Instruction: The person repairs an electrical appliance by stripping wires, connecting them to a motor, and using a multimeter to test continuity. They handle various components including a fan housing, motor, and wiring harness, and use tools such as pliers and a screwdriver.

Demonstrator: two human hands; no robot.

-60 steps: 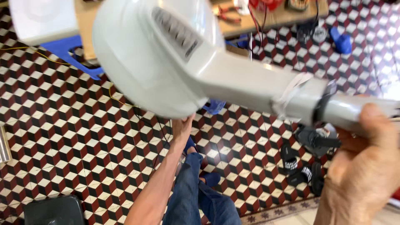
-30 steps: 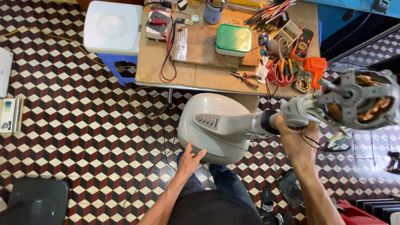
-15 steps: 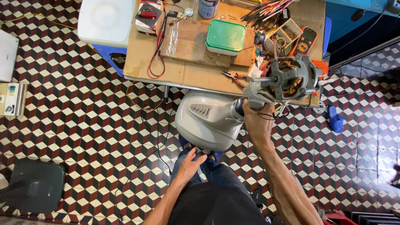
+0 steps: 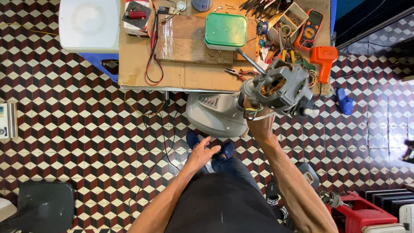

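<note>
Now the fan motor (image 4: 280,89) shows as a bare grey metal block with copper windings in its open middle, a thin shaft poking up toward the workbench (image 4: 138,69) and loose coloured wires hanging beneath. It sits atop a stem joined to the rounded grey fan base (image 4: 211,114), which lies just below the workbench edge. The right hand (image 4: 258,123) is wrapped around the stem under the motor. The left hand (image 4: 202,152) hovers below the base, fingers spread, holding nothing. Compared with half a second earlier, the left hand has come off the base.
</note>
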